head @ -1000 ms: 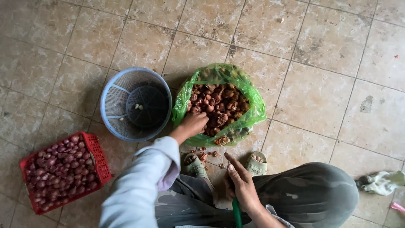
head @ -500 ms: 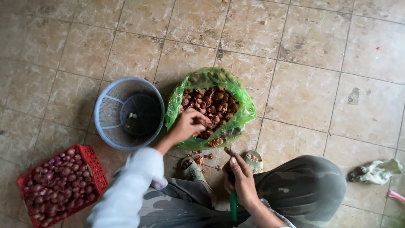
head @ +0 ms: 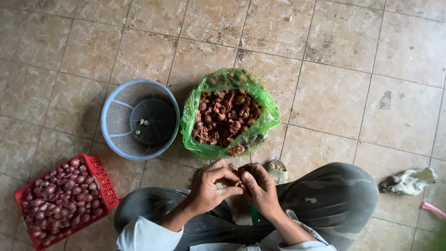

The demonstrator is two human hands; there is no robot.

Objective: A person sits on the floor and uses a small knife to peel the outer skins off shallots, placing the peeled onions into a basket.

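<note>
Left hand (head: 210, 187) and right hand (head: 260, 188) met, pinching a small brown shallot (head: 239, 184); its axis too hidden to tell. Right also gripped a green-handled knife (head: 253, 214), blade pointing away towards the green plastic bag (head: 195, 125) just beyond.

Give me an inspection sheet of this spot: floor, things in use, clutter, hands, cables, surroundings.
Surface: worn beige floor tiles.
Job's things: green bag open, holding brown shallots; red basket full of purple shallots; blue basket nearly empty.
Clutter: crumpled rag, peel scraps by the bag.
Hands: left hand and right hand meet over a small shallot; the right holds a green-handled knife.
Cables: nothing seen.
Surroundings: nothing seen beyond tiles.
</note>
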